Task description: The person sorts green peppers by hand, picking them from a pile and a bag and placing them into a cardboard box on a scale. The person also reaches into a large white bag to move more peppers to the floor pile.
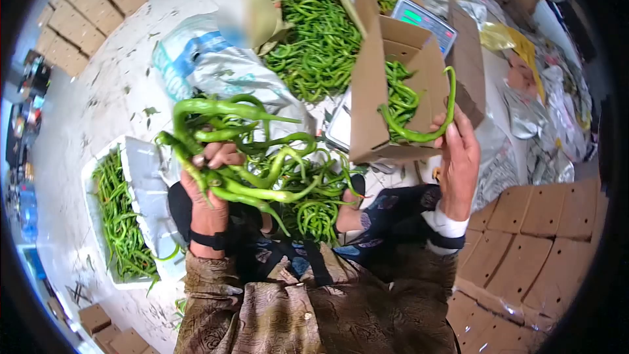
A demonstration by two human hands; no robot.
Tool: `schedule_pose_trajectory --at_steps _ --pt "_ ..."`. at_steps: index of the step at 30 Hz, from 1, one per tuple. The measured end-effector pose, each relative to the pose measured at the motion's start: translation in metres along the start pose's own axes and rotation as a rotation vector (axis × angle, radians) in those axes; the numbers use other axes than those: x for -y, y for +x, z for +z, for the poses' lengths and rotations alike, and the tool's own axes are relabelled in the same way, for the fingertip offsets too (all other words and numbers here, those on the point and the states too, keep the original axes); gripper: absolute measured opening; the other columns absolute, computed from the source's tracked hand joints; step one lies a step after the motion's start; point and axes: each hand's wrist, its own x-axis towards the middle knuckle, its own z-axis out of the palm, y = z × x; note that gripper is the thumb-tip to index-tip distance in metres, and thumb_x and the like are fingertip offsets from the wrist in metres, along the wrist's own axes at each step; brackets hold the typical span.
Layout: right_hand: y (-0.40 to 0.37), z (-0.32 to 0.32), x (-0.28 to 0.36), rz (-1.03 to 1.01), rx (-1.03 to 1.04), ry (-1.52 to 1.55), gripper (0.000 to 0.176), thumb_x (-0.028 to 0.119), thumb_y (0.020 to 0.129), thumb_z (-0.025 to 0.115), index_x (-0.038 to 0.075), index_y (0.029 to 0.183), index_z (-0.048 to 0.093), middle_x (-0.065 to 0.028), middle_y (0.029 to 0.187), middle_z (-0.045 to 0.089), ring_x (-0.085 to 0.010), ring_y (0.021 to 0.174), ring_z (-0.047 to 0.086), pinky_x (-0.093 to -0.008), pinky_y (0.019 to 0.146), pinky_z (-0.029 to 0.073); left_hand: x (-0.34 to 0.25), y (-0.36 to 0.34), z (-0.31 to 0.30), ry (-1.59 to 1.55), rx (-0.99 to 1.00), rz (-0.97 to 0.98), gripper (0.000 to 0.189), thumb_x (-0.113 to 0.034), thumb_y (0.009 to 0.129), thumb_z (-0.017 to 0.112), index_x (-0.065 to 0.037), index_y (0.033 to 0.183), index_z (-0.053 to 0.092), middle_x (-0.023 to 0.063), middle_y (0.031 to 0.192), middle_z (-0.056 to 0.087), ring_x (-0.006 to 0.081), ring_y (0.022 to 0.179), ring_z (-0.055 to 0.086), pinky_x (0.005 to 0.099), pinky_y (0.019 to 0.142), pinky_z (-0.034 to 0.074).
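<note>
A bunch of long green peppers (229,115) is gripped in my left hand (213,167), its fingers wrapped round the stem ends. Between the fingers and thumb of my right hand (458,157) is one curved green pepper (450,101), held at the front right edge of an open cardboard box (373,85). Inside that box lie more green peppers (401,95). Below my left hand's bunch, a loose heap of peppers (318,219) sits between my legs.
A large open sack of green peppers (314,33) lies ahead. A white foam box (141,203) with peppers stands at left. Behind the cardboard box is a scale with a lit display (422,19). Stacked cartons (524,249) stand at right, with plastic bags (563,111) beyond.
</note>
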Motion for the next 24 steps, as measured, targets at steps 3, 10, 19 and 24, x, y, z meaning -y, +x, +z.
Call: schedule_pose_trajectory --at_steps 3,10,19,24 --pt "0.031 -0.011 -0.034 -0.233 -0.006 -0.649 0.035 0.012 0.097 0.048 -0.002 0.127 0.056 -0.0114 0.106 0.068 -0.0121 0.078 0.059 -0.0265 0.072 0.048 0.002 -0.003 0.000 0.075 -0.043 -0.022 0.046 -0.007 0.075 0.074 -0.006 0.116 0.052 -0.0075 0.072 0.047 0.0091 0.071 0.044 0.0298 0.079 0.040" --pt "0.073 -0.020 -0.055 0.156 -0.085 -0.257 0.032 0.012 0.096 0.053 -0.004 0.123 0.058 -0.0069 0.093 0.064 -0.0121 0.074 0.058 -0.0277 0.067 0.051 0.008 -0.011 -0.004 0.015 -0.119 -0.086 0.042 -0.006 0.075 0.058 -0.007 0.116 0.052 -0.0054 0.070 0.037 0.0095 0.069 0.039 0.0322 0.081 0.041" --pt "0.066 -0.023 -0.029 0.140 -0.223 -0.391 0.034 0.021 0.097 0.056 0.000 0.122 0.060 -0.0049 0.093 0.064 -0.0102 0.075 0.057 -0.0247 0.066 0.047 0.014 -0.010 -0.016 0.194 -0.215 -0.079 0.038 -0.009 0.075 0.061 -0.002 0.111 0.050 0.0006 0.074 0.041 0.0138 0.072 0.041 0.0362 0.085 0.043" --pt "-0.026 0.081 0.009 -0.206 0.420 -0.479 0.020 0.014 0.091 0.061 0.001 0.105 0.065 -0.0130 0.094 0.068 -0.0212 0.080 0.066 -0.0330 0.070 0.053 0.029 -0.011 -0.024 0.304 -0.346 -0.162 0.047 -0.004 0.075 0.059 -0.003 0.121 0.048 0.0009 0.081 0.042 0.0148 0.074 0.039 0.0340 0.082 0.043"
